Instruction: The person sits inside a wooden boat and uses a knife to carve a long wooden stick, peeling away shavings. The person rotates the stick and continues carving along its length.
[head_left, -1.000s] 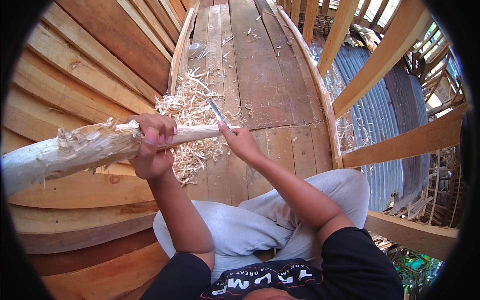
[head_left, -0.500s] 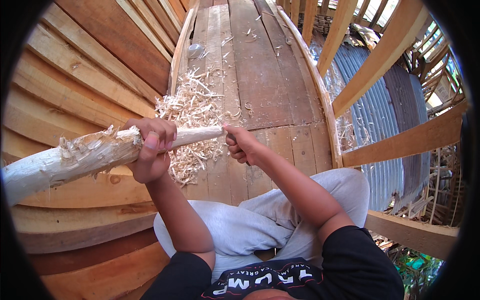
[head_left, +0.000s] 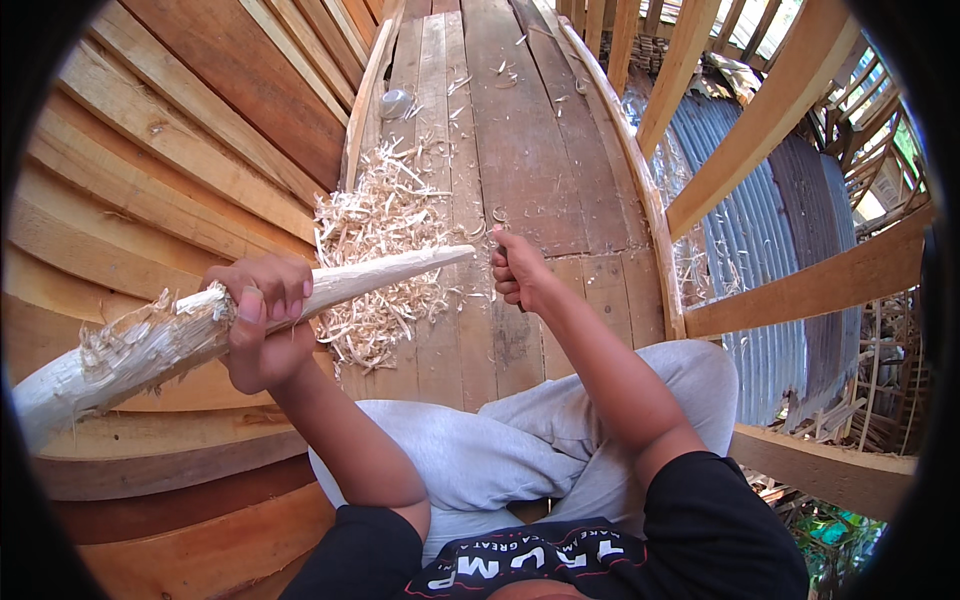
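My left hand (head_left: 265,315) is wrapped around a pale, peeled wooden pole (head_left: 385,268), which slants up across my left side. Rough, torn fibres cover the pole behind that hand, while its far end is smooth and tapers to a narrow tip. Just right of this tip, my right hand (head_left: 520,270) is closed on a small knife (head_left: 521,308). Only a dark bit of its handle shows below the fist; the blade is hard to make out. The fist and the pole tip are a little apart.
Curly wood shavings (head_left: 375,230) are heaped on the plank floor (head_left: 530,170) beneath the pole. A small clear cup (head_left: 396,103) lies farther off. A board wall (head_left: 150,190) rises at left; wooden railing slats (head_left: 690,75) and corrugated metal sheets (head_left: 740,200) are at right.
My left hand and the pole have shifted left and slightly down, the tip now reaching farther right past the hand. My right hand has moved right and up, away from the tip.
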